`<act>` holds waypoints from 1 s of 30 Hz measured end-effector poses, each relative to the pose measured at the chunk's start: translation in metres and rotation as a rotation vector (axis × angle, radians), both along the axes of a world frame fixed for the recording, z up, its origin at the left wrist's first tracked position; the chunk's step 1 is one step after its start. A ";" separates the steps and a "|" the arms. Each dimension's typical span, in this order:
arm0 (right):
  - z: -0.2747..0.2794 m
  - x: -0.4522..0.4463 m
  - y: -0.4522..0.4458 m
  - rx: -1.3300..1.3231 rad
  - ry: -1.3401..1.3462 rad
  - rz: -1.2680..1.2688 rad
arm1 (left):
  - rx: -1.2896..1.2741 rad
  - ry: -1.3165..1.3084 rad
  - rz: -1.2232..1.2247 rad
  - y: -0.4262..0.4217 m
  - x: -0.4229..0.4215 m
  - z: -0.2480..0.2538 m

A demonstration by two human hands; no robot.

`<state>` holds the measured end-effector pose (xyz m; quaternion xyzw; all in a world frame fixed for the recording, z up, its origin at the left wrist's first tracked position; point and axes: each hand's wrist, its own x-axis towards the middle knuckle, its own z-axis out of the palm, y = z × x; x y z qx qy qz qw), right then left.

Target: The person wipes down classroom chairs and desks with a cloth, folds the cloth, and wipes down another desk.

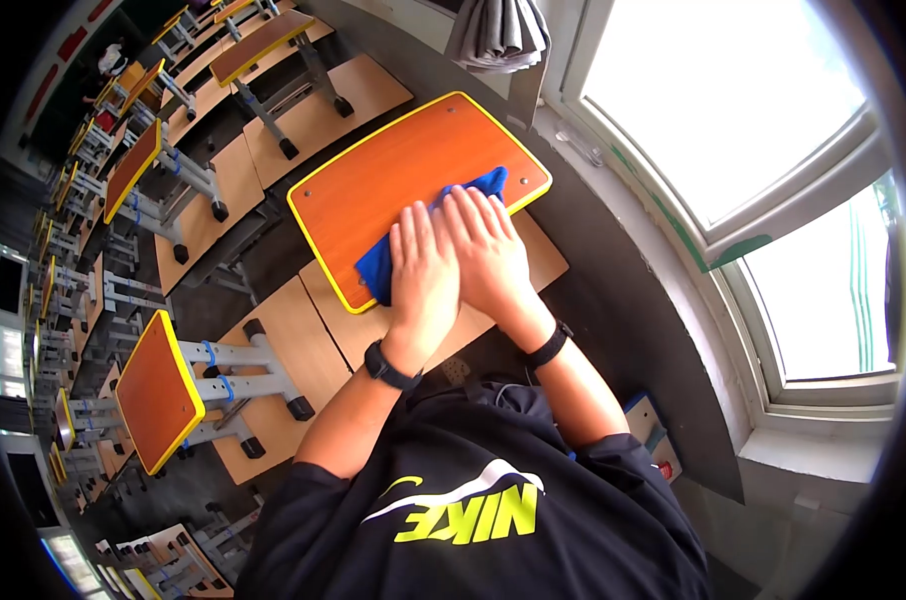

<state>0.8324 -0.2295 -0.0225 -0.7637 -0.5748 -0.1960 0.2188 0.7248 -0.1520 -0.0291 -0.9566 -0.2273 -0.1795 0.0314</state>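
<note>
A blue cloth (375, 268) lies on the orange-brown stool seat (393, 165) with a yellow rim. My left hand (425, 265) presses flat on the cloth near the seat's near edge, fingers stretched out. Beside it and touching it, my right hand (483, 245) also lies flat on the cloth, fingers extended. Both palms are hidden, and parts of the cloth show past the hands on either side. Under the seat is a light wooden desk top (541, 255).
Another stool (163, 395) lies on its side on a desk to the left. More desks with stools on them, such as one stool (263, 45), run back in rows. A window (723, 100) and its sill (813, 455) are on the right. A grey curtain (498, 35) hangs beyond the seat.
</note>
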 end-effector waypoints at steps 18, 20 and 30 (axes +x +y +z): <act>-0.016 0.047 0.017 -0.131 -0.130 -0.233 | 0.025 -0.139 -0.069 0.019 0.052 -0.010; -0.014 0.033 0.020 -0.150 -0.130 -0.225 | 0.020 -0.147 -0.061 0.021 0.038 -0.010; -0.011 -0.078 0.050 -0.145 -0.128 -0.187 | 0.013 -0.199 -0.052 0.049 -0.072 -0.014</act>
